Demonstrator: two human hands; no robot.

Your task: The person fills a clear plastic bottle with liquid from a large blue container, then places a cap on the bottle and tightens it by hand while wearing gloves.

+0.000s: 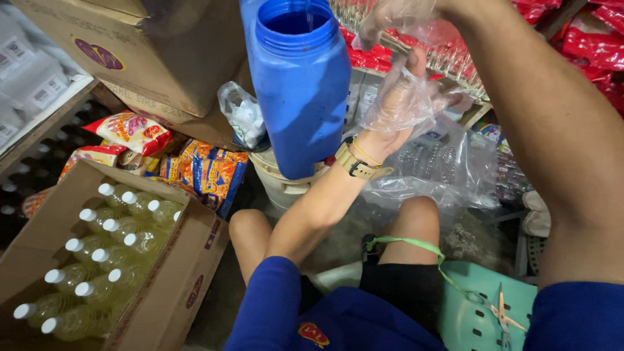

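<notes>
My left hand (404, 97) is raised just right of a tall blue plastic jug (299, 84) with its top open. A thin clear plastic glove (437, 104) covers the hand, and its fingers are loosely apart with the thumb up. A tan wristwatch (356, 166) sits on that wrist. My right hand (393, 18), also under clear plastic, reaches in from the upper right. It pinches the top edge of the plastic above my left hand. The jug stands on a white bucket (285, 187).
An open cardboard box (185, 286) of white-capped bottles of yellow liquid sits at lower left. Snack packets (208, 172) and stacked cartons (130, 58) lie behind it. A green stool (478, 318) holds scissors (504, 315). Red packets (595, 45) and a clear bag (448, 169) are at right.
</notes>
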